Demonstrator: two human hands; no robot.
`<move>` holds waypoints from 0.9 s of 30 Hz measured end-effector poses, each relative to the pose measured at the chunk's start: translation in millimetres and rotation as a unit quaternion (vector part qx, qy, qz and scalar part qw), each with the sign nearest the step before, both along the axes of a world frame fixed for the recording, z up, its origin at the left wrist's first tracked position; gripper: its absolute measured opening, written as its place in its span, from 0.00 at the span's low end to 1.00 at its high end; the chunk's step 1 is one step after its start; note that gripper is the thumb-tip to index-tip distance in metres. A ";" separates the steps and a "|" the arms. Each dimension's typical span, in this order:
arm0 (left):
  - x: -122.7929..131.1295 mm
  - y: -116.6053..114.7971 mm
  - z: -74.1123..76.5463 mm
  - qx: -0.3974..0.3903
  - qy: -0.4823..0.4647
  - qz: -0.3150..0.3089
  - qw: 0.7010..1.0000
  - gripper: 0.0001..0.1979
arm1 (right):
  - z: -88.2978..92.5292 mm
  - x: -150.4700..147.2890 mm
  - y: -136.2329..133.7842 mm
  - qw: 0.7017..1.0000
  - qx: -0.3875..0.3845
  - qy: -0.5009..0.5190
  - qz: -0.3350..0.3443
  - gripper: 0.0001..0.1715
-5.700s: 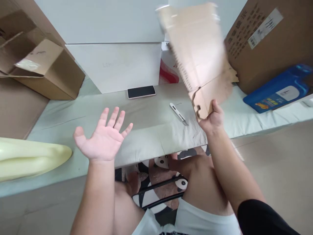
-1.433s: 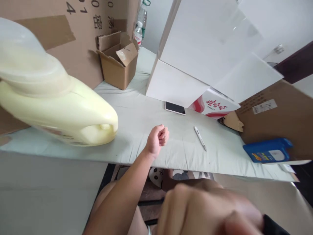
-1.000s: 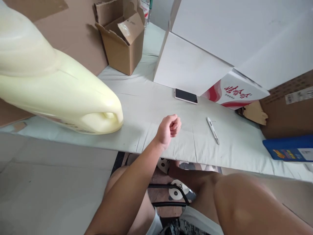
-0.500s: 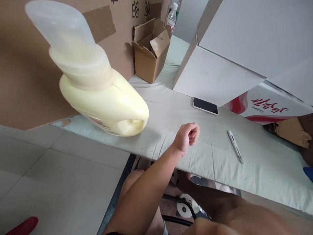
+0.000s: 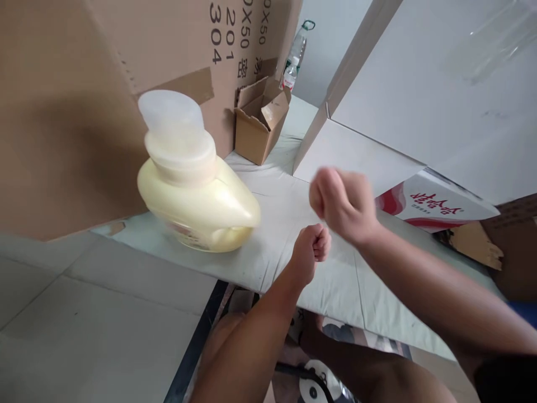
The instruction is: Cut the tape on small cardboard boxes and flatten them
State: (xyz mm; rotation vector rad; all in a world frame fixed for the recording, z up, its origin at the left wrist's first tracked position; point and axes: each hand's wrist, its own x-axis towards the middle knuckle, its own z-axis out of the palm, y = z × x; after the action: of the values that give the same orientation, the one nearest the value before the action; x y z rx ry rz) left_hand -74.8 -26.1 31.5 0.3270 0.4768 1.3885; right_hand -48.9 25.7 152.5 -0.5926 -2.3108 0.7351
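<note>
Over our cloth-covered worktop (image 5: 272,240), a big brown carton (image 5: 168,45) rises at the left, and beside it our pale yellow bottle (image 5: 197,196) stands near the front edge, left of both hands and apart from them. Farther back we see a small open box (image 5: 249,137). Our blurred right hand (image 5: 346,204) is raised just beside our left hand (image 5: 311,249), the fingers of both curled into fists.

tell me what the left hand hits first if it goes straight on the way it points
Probably the right hand, which appears just ahead of the left hand. Depth is unclear, though; if the left passes underneath, then likely the lower white box.
</note>
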 end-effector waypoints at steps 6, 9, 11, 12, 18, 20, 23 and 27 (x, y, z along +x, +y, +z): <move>-10.8 2.8 4.7 0.027 0.040 0.026 0.998 0.23 | -19.1 -89.0 115.9 0.984 0.053 -0.163 -0.040 0.15; -16.1 4.6 5.7 0.028 0.058 0.025 0.998 0.22 | -30.2 -114.4 134.4 0.956 0.074 -0.282 -0.035 0.22; -17.9 5.6 5.0 0.029 0.076 0.031 0.996 0.22 | -36.9 -121.9 137.5 0.942 0.074 -0.327 -0.030 0.30; -18.1 5.8 4.2 0.029 0.088 0.039 0.995 0.22 | -40.0 -122.7 138.4 0.940 0.076 -0.332 -0.030 0.35; -16.3 0.8 1.1 0.020 0.196 0.205 0.959 0.24 | -49.3 -87.4 141.7 0.963 0.114 -0.237 -0.065 0.39; -17.6 -3.5 1.5 0.017 0.228 0.270 0.935 0.22 | -49.2 -61.2 134.7 0.974 0.095 -0.193 -0.075 0.37; -20.0 -11.7 2.2 0.029 0.274 0.339 0.900 0.19 | -47.1 -11.5 110.4 0.988 0.019 -0.128 -0.081 0.33; -13.8 -24.3 1.2 0.129 0.451 0.434 0.769 0.13 | -41.6 65.4 61.1 0.994 -0.046 0.021 -0.099 0.22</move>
State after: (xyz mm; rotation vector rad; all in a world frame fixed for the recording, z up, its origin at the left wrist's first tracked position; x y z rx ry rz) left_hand -88.6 -50.4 32.8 1.1316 1.3607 2.1666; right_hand 16.5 86.8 110.9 -0.8259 -2.1517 0.7535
